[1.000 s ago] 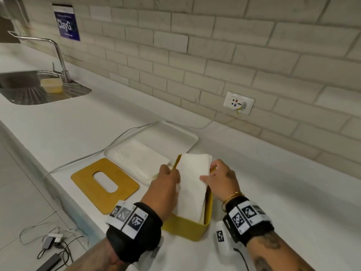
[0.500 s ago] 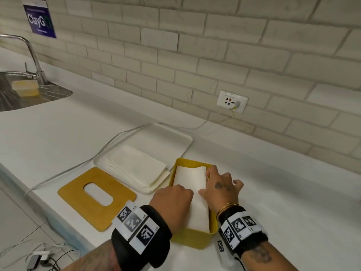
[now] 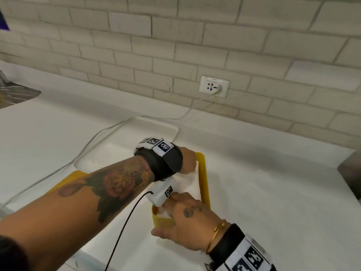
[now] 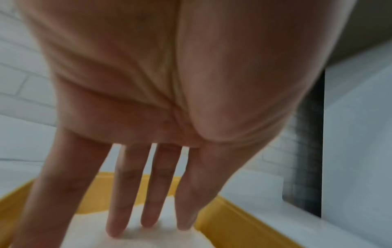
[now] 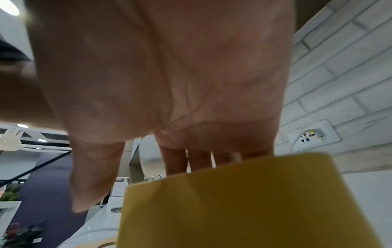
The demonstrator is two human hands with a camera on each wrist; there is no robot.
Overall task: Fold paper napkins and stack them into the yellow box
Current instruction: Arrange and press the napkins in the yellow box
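Observation:
The yellow box (image 3: 204,180) stands on the white counter with folded white napkins (image 3: 190,185) lying inside it. My left hand (image 3: 189,160) reaches across to the box's far end. In the left wrist view its straight fingers (image 4: 148,216) press down on the top napkin (image 4: 169,240), with the box wall (image 4: 233,216) beside them. My right hand (image 3: 182,214) is at the near end. Its fingers go over the near wall (image 5: 233,201) into the box, where the wall hides their tips, and the thumb stays outside to the left, off the wall.
A white tray (image 3: 158,125) lies behind the left arm, and the arm hides most of what is in it. A yellow lid (image 3: 75,176) shows under the forearm. A wall socket (image 3: 214,86) has a cable running down. A sink edge (image 3: 19,92) is far left, a dark object (image 3: 351,169) far right.
The folded napkin went from held above the box to lying flat inside it. My left hand moved to the far end, my right hand drew back to the near end.

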